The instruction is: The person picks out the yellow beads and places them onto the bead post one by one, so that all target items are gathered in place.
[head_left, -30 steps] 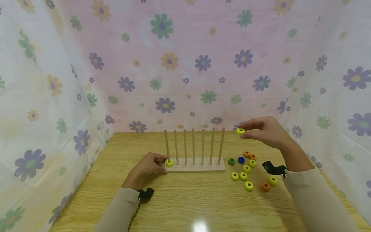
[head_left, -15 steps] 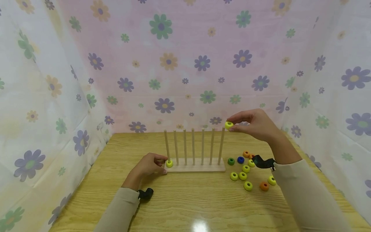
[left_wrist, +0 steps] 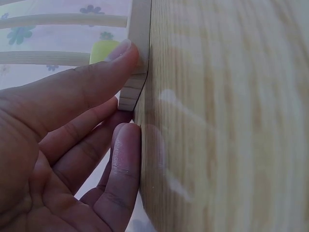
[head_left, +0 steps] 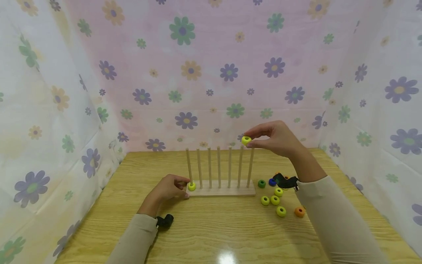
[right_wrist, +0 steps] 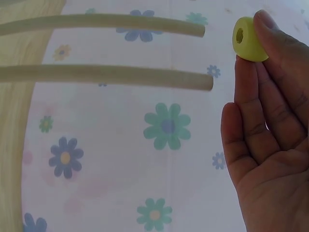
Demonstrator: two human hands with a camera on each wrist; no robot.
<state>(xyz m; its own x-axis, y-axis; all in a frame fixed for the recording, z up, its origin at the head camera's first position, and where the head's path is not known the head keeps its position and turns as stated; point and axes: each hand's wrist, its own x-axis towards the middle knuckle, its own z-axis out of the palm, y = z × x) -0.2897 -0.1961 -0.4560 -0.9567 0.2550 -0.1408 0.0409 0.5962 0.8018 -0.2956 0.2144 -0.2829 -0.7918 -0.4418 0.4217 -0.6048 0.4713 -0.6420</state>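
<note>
A wooden peg stand (head_left: 221,191) with several upright pegs is on the table, one yellow bead (head_left: 192,186) sitting at the foot of its leftmost peg. My left hand (head_left: 169,189) holds the stand's left end; in the left wrist view the thumb (left_wrist: 126,50) lies on the front of the base and fingers are behind it. My right hand (head_left: 275,139) pinches another yellow bead (head_left: 246,140) between thumb and fingers, close over the top of the second peg from the right. In the right wrist view that held bead (right_wrist: 248,39) has its hole facing the peg ends.
Right of the stand lie loose beads: a green bead (head_left: 262,184), a blue bead (head_left: 271,182), an orange bead (head_left: 300,211) and several yellow beads (head_left: 275,200). My right forearm and its black wrist strap (head_left: 285,181) cover some of them. Flowered cloth (head_left: 211,73) surrounds the table.
My right hand has carried the yellow bead leftward and slightly up, from right of the stand to over the second peg from the right. The left hand stays at the stand's end.
</note>
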